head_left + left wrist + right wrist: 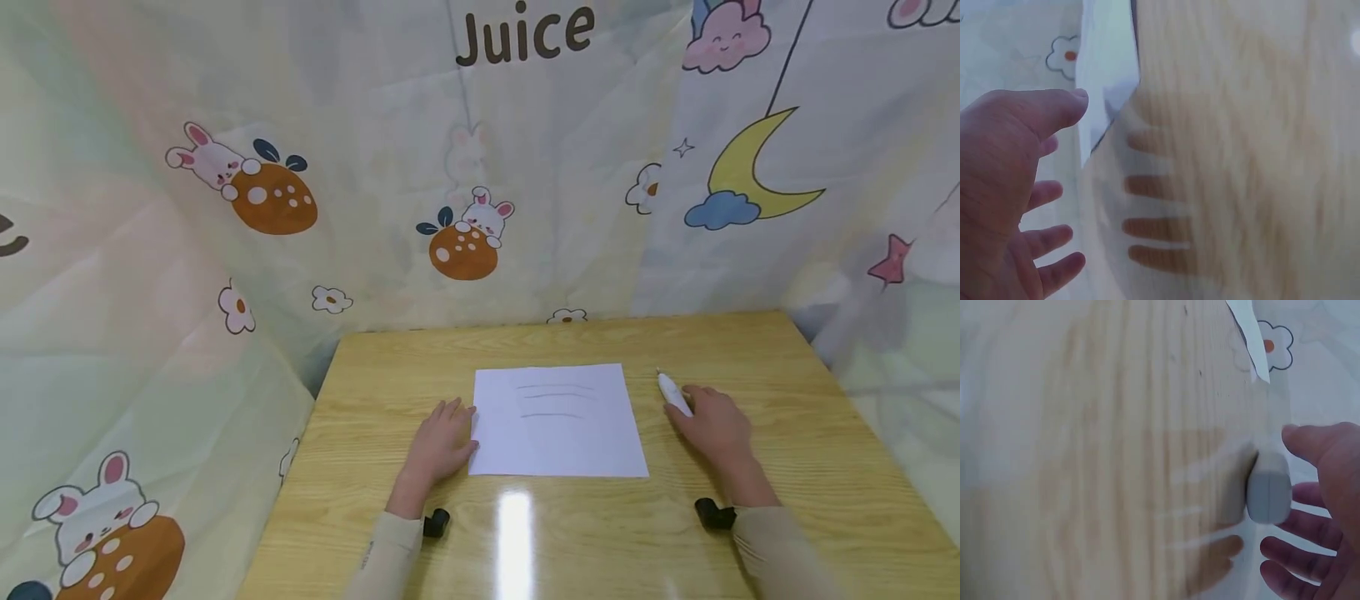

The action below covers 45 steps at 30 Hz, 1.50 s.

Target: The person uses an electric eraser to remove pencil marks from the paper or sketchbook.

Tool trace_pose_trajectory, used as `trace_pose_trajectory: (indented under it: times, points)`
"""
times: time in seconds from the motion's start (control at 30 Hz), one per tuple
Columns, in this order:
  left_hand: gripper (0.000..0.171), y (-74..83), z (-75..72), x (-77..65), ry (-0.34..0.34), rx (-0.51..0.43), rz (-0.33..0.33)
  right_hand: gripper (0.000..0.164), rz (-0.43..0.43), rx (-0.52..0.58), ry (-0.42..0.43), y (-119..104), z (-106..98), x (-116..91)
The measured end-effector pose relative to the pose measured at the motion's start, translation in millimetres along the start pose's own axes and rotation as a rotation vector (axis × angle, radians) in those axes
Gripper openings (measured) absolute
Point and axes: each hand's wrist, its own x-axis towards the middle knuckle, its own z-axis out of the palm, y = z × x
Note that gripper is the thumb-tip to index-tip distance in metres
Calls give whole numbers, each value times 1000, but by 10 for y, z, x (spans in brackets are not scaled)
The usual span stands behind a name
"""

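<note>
A white sheet of paper (555, 450) lies on the wooden table (555, 533), with several faint, slightly curved lines across its upper part. At its left edge is my left hand (438, 442), fingers extended; the left wrist view shows the thumb beside the paper (1107, 75). To the right of the sheet, a thick white pen-shaped tool (673, 395) with a thin pointed tip lies on the table, tip away from me. My right hand (712, 425) is around its near end. In the right wrist view, the thumb stands apart from the tool (1269, 490) and the fingers are loosely bent beside it.
Behind the table hangs a pale printed cloth (375, 208) with rabbits, flowers and a moon. Small black devices (437, 523) sit at both wrists. A bright light reflection shows on the tabletop in front of the paper.
</note>
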Motion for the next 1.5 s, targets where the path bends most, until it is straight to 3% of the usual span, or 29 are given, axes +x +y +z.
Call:
trace_pose_trajectory:
  times: [0.23,0.47,0.7,0.87,1.1,1.5]
  points:
    - [57,191,103,103,-48,69,66,63,101,48,16,-39,86,27]
    - [72,334,185,271,-118,97,108,67,145,74,-1,15,128,160]
    - [88,435,184,362,-156,116,60,56,159,79,6,-21,107,257]
    - [84,540,160,385,-218,113,2,49,169,87,19,-30,122,241]
    - [79,680,62,384,-296,23,-40,43,166,107,8,-35,165,224]
    - [97,784,6,391,-290,19,-39,40,81,147,4,-146,15,303]
